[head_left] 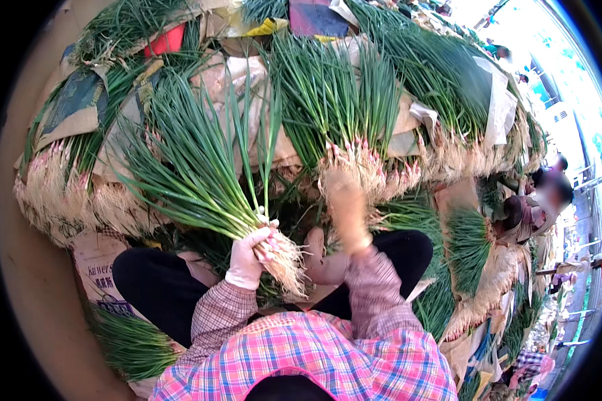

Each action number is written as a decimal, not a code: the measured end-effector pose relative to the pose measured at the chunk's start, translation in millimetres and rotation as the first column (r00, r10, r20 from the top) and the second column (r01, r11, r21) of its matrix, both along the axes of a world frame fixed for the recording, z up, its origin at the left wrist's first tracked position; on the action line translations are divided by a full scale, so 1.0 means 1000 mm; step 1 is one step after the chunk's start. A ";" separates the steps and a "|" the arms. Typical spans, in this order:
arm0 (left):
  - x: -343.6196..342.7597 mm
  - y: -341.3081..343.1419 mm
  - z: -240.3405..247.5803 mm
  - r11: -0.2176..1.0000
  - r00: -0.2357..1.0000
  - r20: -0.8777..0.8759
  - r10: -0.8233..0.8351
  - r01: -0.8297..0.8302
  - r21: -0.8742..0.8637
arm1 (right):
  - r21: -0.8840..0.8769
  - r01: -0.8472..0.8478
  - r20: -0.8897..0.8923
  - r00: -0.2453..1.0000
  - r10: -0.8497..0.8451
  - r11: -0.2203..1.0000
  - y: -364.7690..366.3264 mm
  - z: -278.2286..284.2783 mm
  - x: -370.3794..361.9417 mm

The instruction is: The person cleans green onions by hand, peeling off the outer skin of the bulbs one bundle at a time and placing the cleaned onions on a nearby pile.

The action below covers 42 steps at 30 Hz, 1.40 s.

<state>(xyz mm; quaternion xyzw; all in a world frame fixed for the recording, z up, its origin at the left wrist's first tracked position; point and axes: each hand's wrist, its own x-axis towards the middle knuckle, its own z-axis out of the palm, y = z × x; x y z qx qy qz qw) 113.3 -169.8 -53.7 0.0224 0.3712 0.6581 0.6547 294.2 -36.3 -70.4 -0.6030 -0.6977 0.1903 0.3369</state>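
Observation:
In a pale glove, my left hand (pixel 247 255) is closed around a bunch of green onions (pixel 204 174) just above the roots. Their long green leaves fan out to the upper left, and the stringy pale roots (pixel 286 264) hang below my fist. My right hand (pixel 346 207) is smeared by motion, so its fingers cannot be made out. It reaches forward to the roots of loose green onions (pixel 344 110) lying on the heap ahead. Whether it touches them is unclear.
More green onions (pixel 441 73) are heaped along the far side, with brown paper and plastic sheets (pixel 498 100) among them. A printed carton (pixel 93 257) lies at my left, near another bundle (pixel 130 341). Further piles (pixel 467 247) and another person (pixel 535 207) are at the right.

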 end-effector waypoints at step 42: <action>-0.011 0.001 -0.007 0.968 0.977 -0.069 -0.204 0.211 0.139 | -0.369 -0.409 -0.127 0.912 0.391 0.834 -0.034 -0.012 -0.051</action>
